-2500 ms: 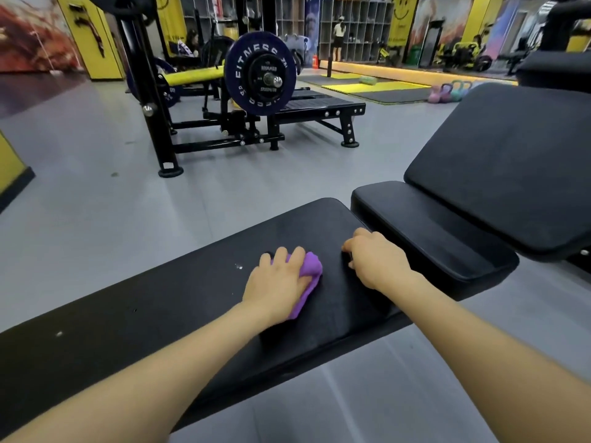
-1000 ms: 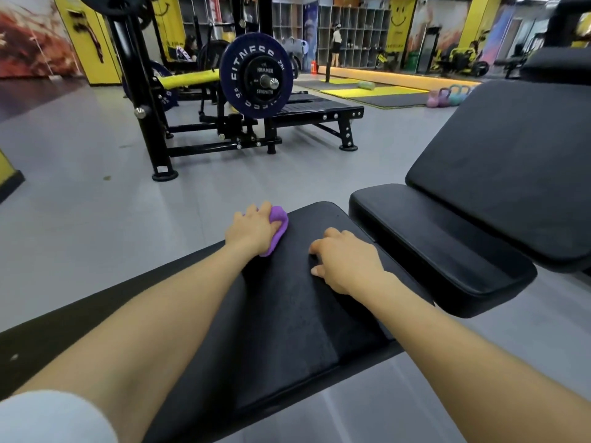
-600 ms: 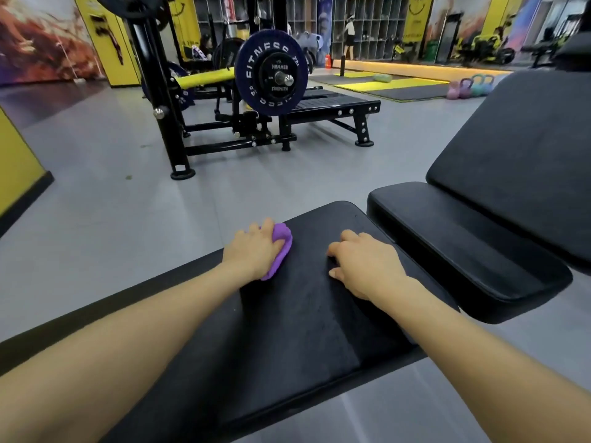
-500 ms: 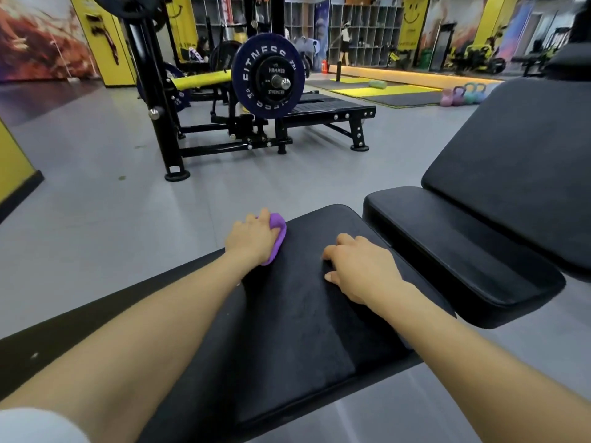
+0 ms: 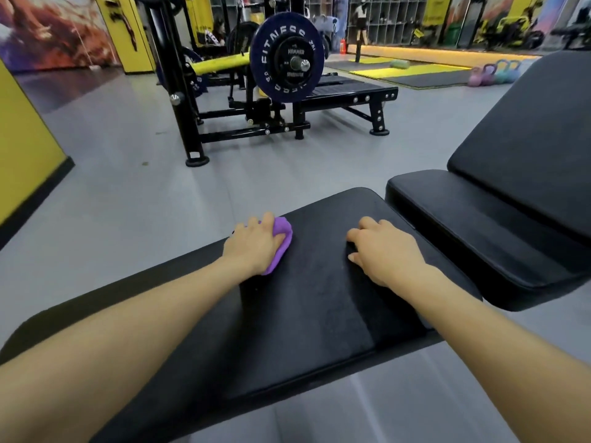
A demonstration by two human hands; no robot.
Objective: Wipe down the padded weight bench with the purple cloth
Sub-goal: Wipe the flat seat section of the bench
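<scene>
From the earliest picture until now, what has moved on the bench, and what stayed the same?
The left hand slid the purple cloth from the middle of the flat bench pad out to its far edge, gripping it throughout. The right hand stayed resting on the pad, holding nothing. The adjoining seat pad kept its place.

Black padded weight bench (image 5: 313, 314) on grey floor (image 5: 128, 203), purple cloth (image 5: 281, 241) and both hands resting on it
</scene>
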